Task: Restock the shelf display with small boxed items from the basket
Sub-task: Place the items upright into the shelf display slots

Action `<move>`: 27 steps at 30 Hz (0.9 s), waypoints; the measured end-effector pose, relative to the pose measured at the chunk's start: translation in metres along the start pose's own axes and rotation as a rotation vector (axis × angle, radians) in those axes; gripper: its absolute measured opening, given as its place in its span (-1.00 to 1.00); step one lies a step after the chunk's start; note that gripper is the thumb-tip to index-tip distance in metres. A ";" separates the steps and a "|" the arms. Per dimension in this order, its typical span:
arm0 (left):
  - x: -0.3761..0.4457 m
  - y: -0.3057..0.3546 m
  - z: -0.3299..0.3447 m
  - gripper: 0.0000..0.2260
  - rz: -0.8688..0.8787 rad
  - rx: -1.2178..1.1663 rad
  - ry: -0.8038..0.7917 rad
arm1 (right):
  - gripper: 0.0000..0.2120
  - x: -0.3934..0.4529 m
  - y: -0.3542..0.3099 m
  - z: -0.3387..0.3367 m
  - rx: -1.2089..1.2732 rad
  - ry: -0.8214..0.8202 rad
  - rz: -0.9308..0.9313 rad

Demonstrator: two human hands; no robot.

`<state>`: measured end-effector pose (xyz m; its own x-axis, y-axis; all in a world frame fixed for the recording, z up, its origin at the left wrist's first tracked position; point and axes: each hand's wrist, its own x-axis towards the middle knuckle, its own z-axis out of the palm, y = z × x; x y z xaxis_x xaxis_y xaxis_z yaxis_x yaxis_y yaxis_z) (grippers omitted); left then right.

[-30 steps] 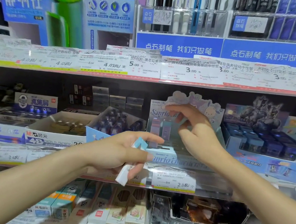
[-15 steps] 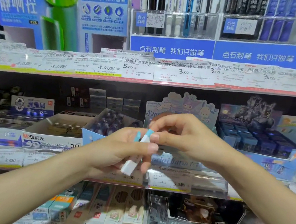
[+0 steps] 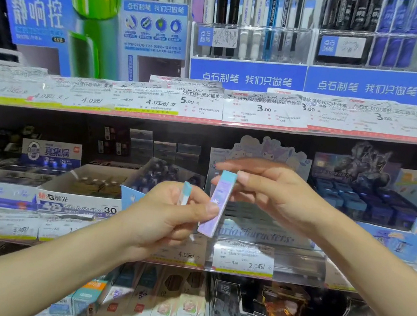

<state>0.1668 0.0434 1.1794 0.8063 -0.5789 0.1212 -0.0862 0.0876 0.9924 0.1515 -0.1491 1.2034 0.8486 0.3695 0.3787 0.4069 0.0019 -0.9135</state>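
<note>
My right hand [image 3: 275,195] pinches the teal top end of a slim lilac box [image 3: 215,205], held nearly upright in front of the middle shelf. The thumb of my left hand [image 3: 166,216] touches that box's side. A second slim box [image 3: 184,196] with a teal end pokes up from the left fist. Behind both hands stands the cartoon-character display tray [image 3: 258,233], its inside mostly hidden by them. No basket is in view.
Left of the tray sit a tilted box of dark small items [image 3: 161,178] and a white eraser carton [image 3: 84,188]. A blue display box [image 3: 383,213] stands to the right. Price-tag rails [image 3: 241,257] run along shelf edges. Pens hang above, boxed goods below.
My right hand came back from the display tray, took the top of one slim box at my left hand, and has drawn it up and to the right.
</note>
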 end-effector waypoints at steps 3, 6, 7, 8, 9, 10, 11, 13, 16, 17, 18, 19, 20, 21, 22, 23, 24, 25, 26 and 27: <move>0.002 0.001 0.007 -0.86 0.156 0.161 0.184 | -0.81 0.002 -0.002 0.006 -0.048 0.032 0.007; 0.005 0.003 0.008 -0.86 0.213 0.228 0.249 | -0.73 0.003 -0.005 0.013 -0.207 0.125 -0.097; 0.006 0.002 0.007 -0.84 0.232 0.253 0.253 | -0.73 0.004 -0.006 0.014 -0.213 0.151 -0.120; 0.007 0.002 0.007 -0.83 0.263 0.292 0.257 | -0.73 0.004 -0.007 0.013 -0.207 0.171 -0.135; 0.008 0.001 0.005 -0.83 0.307 0.345 0.267 | -0.73 0.005 -0.008 0.011 -0.209 0.191 -0.142; 0.008 -0.001 0.003 -0.85 0.359 0.412 0.274 | -0.72 0.007 -0.008 0.007 -0.232 0.215 -0.149; 0.009 -0.002 0.000 -0.88 0.412 0.498 0.281 | -0.71 0.008 -0.007 0.003 -0.279 0.244 -0.159; 0.008 -0.003 -0.006 -0.91 0.477 0.739 0.299 | -0.70 0.012 -0.001 -0.006 -0.407 0.317 -0.180; 0.005 -0.002 -0.011 -0.59 0.453 1.064 0.220 | -0.67 0.015 0.010 -0.015 -0.556 0.373 -0.166; 0.005 -0.001 -0.011 -0.53 0.421 1.139 0.191 | -0.67 0.016 0.014 -0.017 -0.574 0.379 -0.161; 0.004 0.000 -0.010 -0.49 0.390 1.195 0.164 | -0.66 0.017 0.018 -0.019 -0.580 0.387 -0.162; 0.004 0.000 -0.009 -0.45 0.357 1.235 0.140 | -0.65 0.018 0.022 -0.020 -0.584 0.397 -0.164; 0.004 0.000 -0.007 -0.42 0.331 1.261 0.118 | -0.64 0.019 0.025 -0.021 -0.586 0.404 -0.163; 0.005 -0.001 -0.005 -0.41 0.309 1.283 0.105 | -0.64 0.020 0.027 -0.022 -0.587 0.407 -0.160; 0.005 0.000 -0.004 -0.40 0.293 1.300 0.105 | -0.64 0.020 0.029 -0.022 -0.585 0.405 -0.159; 0.006 0.000 -0.004 -0.41 0.285 1.308 0.109 | -0.64 0.021 0.030 -0.022 -0.585 0.403 -0.159; 0.006 0.000 -0.004 -0.42 0.283 1.312 0.113 | -0.64 0.021 0.031 -0.023 -0.589 0.400 -0.161; 0.007 0.000 -0.004 -0.43 0.279 1.316 0.116 | -0.65 0.021 0.031 -0.023 -0.593 0.395 -0.164; 0.007 0.001 -0.004 -0.43 0.274 1.320 0.115 | -0.64 0.021 0.031 -0.022 -0.592 0.388 -0.165; 0.007 0.002 -0.005 -0.43 0.270 1.325 0.114 | -0.64 0.021 0.031 -0.022 -0.587 0.379 -0.163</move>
<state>0.1755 0.0435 1.1820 0.7131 -0.5923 0.3751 -0.6893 -0.6900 0.2209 0.1891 -0.1617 1.1858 0.7771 0.0593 0.6266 0.5633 -0.5096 -0.6504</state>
